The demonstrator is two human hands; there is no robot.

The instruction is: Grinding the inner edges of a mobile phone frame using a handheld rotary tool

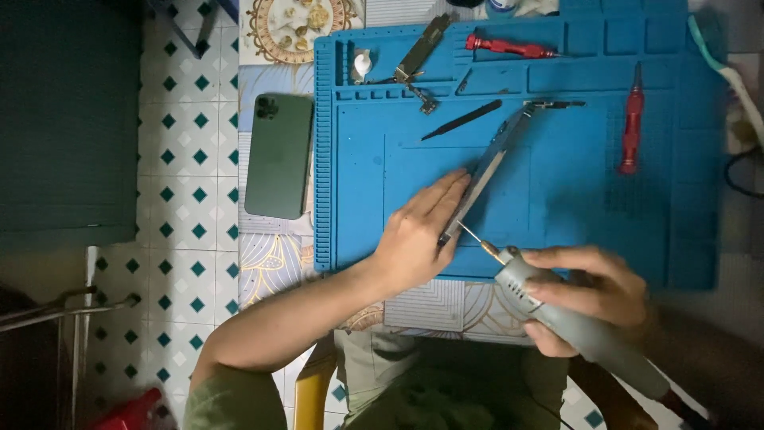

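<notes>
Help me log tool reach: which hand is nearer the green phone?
Left. The left hand rests on the blue mat, just right of the phone; the right hand holds a grey rotary tool farther right.

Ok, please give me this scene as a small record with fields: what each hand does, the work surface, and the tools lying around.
left hand: left hand presses on the long thin grey metal piece, holding it down on the mat
right hand: right hand grips the grey pen-shaped electric screwdriver, its tip at the piece's near end
surface: blue silicone repair mat
on the mat: two red-handled screwdrivers, black tweezers
beside the mat: dark green smartphone, lying back up
</notes>
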